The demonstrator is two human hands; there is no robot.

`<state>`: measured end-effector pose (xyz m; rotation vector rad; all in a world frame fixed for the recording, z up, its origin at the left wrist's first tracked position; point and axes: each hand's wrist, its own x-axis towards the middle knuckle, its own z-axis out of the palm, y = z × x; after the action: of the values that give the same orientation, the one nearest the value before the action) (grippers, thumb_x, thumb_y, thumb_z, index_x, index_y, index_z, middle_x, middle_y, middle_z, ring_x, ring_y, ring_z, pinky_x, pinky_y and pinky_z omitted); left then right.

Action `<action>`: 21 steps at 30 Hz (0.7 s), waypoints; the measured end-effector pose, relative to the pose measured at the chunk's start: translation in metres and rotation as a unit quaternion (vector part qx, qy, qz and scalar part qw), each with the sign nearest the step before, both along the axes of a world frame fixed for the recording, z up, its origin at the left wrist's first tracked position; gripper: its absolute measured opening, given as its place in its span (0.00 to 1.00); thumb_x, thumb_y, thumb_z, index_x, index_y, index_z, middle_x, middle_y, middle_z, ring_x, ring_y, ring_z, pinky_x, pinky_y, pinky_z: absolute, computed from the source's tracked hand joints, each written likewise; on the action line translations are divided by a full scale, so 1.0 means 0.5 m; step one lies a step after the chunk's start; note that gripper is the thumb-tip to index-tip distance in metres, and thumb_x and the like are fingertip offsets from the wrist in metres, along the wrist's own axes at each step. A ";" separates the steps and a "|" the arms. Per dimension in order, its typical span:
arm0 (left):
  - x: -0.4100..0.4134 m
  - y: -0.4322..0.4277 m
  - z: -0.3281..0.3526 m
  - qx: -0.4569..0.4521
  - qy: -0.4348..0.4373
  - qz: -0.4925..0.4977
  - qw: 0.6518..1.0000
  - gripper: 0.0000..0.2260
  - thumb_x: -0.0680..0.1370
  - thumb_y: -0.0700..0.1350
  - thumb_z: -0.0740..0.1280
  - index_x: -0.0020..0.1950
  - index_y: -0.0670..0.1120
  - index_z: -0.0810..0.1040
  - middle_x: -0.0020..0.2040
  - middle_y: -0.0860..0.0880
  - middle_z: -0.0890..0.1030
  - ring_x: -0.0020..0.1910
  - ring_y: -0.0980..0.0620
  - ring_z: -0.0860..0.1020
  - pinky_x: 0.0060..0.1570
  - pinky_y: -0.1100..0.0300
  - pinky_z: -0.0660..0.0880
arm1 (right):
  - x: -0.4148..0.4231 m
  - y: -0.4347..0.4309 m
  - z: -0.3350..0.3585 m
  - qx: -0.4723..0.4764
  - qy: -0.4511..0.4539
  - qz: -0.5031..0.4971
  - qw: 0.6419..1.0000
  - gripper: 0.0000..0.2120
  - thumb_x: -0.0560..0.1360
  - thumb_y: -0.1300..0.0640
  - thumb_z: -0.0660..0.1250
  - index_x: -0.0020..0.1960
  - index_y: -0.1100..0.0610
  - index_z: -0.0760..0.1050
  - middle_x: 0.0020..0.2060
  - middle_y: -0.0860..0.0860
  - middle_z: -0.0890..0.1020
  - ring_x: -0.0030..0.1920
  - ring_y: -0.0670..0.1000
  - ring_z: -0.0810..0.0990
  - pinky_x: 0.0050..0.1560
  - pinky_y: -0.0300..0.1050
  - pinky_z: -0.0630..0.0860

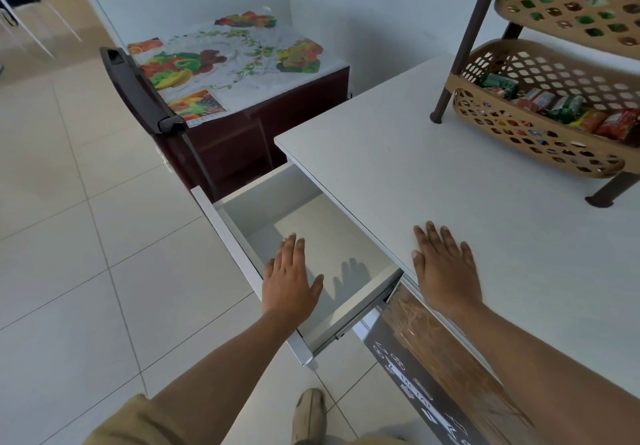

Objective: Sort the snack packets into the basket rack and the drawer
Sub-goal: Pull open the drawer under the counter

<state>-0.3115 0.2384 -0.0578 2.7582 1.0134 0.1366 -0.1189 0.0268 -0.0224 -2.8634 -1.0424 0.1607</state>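
Note:
A white drawer under the white tabletop stands pulled out, and the part of its inside that shows holds nothing. My left hand hovers flat over the drawer's front part, fingers straight, holding nothing. Flat on the tabletop near its front edge lies my right hand, also holding nothing. At the back right stands a tan basket rack. Its lower basket holds several red and green snack packets. More packets show through the holes of the upper basket.
A dark red cabinet with a fruit-print cover stands beyond the drawer, a dark handle at its left. Pale floor tiles lie to the left. My foot is on the floor below the drawer.

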 end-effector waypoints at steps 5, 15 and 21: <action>-0.004 0.001 -0.001 0.005 0.066 -0.056 0.996 0.38 0.80 0.66 0.50 0.80 0.47 0.39 0.80 0.48 0.38 0.78 0.49 0.38 0.72 0.52 0.39 | -0.001 -0.003 -0.001 0.005 0.005 0.000 1.000 0.26 0.82 0.46 0.38 0.79 0.47 0.44 0.79 0.46 0.47 0.78 0.49 0.43 0.76 0.54 0.44; 0.096 -0.011 0.037 -0.016 0.021 -0.198 0.980 0.39 0.78 0.69 0.44 0.77 0.46 0.31 0.78 0.48 0.33 0.76 0.51 0.34 0.74 0.55 0.36 | -0.032 -0.038 0.036 0.232 0.116 -0.164 0.952 0.22 0.78 0.55 0.63 0.72 0.51 0.68 0.72 0.47 0.69 0.72 0.49 0.67 0.71 0.46 0.63; 0.204 -0.085 0.062 -0.023 -0.082 -0.317 0.945 0.40 0.77 0.70 0.42 0.79 0.43 0.45 0.79 0.49 0.47 0.78 0.52 0.45 0.76 0.54 0.45 | -0.077 -0.163 0.056 0.286 0.076 -0.282 0.912 0.19 0.77 0.54 0.64 0.67 0.47 0.72 0.70 0.42 0.71 0.69 0.44 0.70 0.69 0.40 0.65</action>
<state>-0.2097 0.1957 -0.0269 2.8124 0.0607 0.2307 -0.1576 -0.0548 0.0058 -2.4207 -0.1521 0.0225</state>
